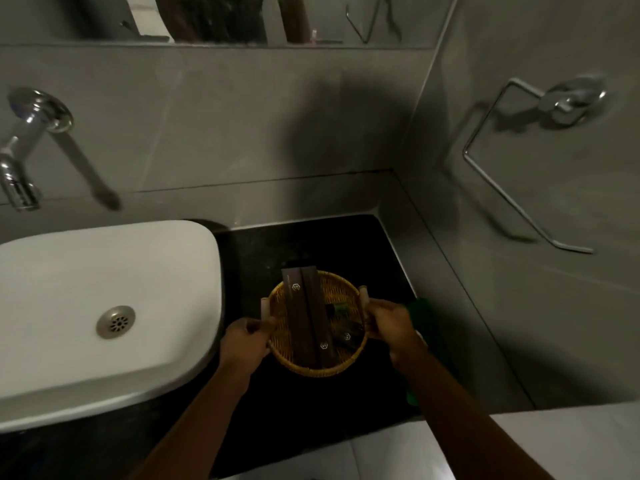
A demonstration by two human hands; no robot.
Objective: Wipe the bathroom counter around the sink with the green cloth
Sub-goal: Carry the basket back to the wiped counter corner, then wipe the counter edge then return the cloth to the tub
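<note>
A round wicker basket (341,287) with dark brown boxes (306,317) in it is over the black counter (311,244), to the right of the white sink (104,271). My left hand (244,341) grips the basket's left handle. My right hand (391,323) grips its right handle. The green cloth (424,313) lies on the counter beside and under my right hand, against the right wall; my forearm hides most of it. I cannot tell whether the basket rests on the counter or is lifted.
A chrome tap (20,161) sticks out of the back wall above the sink. A metal towel ring (512,161) hangs on the right wall. A mirror (214,19) runs along the top. Grey tiled walls close the counter at back and right.
</note>
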